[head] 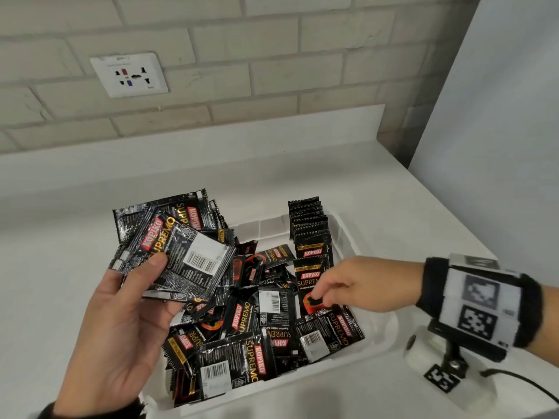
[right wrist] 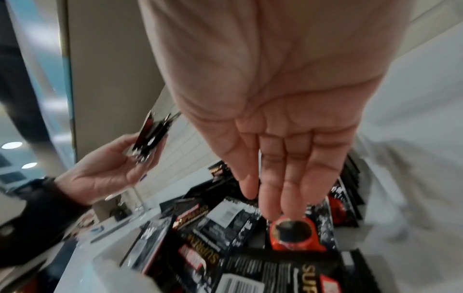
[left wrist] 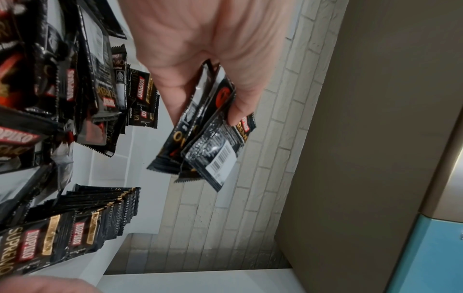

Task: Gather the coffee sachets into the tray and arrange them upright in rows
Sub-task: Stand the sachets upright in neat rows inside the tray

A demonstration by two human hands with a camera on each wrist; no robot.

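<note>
Sachets [head: 248, 322] lay jumbled in the tray [head: 348, 234] on the bench [head: 60, 297], so our left hand [head: 121, 322] gripped a gathered bunch [head: 178, 252] while our right hand [head: 357, 285], fingers [right wrist: 270, 198] straight, touched a sachet [head: 311, 285] fronting the upright row [head: 308, 225].

Bright, even indoor light; wrist views motion-blurred (edges worst); glossy sachets [head: 181, 261] glare.

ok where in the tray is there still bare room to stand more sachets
Bare tray floor shows at the far end, between the upright row along the right wall and the left hand's bundle. The middle and near end are crowded with the loose pile. The right hand reaches into it.
</note>
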